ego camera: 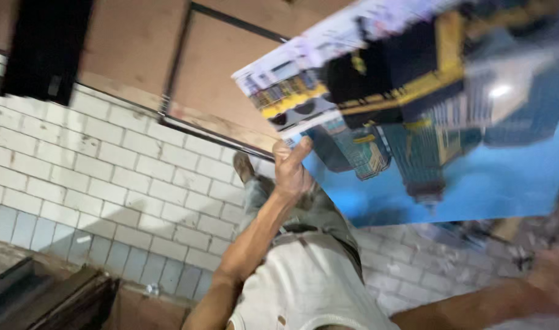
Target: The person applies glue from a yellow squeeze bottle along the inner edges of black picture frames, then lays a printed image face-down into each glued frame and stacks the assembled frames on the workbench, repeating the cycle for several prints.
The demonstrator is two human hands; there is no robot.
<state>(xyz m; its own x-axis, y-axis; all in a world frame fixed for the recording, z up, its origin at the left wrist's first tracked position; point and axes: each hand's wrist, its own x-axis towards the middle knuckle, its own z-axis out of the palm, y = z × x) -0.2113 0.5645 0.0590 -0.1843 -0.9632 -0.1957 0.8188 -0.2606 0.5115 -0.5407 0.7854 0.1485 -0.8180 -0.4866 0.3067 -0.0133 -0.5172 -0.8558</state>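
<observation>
Large glossy poster (426, 104), rectangular, held up at a slant across the upper right of view. Print is mostly bright blue, with a black cube-shaped building banded in yellow near the top and towers in teal and yellow below it; a pale strip with small coloured blocks runs along the left edge. Blurred, detail not readable. A glare spot sits on the right part.

Left hand (292, 171) at the poster's lower left corner, arm (255, 232) reaching up from the lower middle, elbow bent. Fingers pressed together and laid flat against the poster's edge, thumb side toward the sheet; whether they wrap behind it cannot be told.

Right hand (551, 278) low at the right edge, badly blurred, forearm coming in from the bottom. It lies below the poster's lower edge; finger state cannot be told, nor whether it touches the sheet.

Person wears a pale top (304, 287) and grey trousers; one shoe (243, 166) shows beside the left hand.

Behind: white tiled surface (77, 159), a brown panel with a dark metal frame (175, 73), a black slab (47, 43) at upper left.
</observation>
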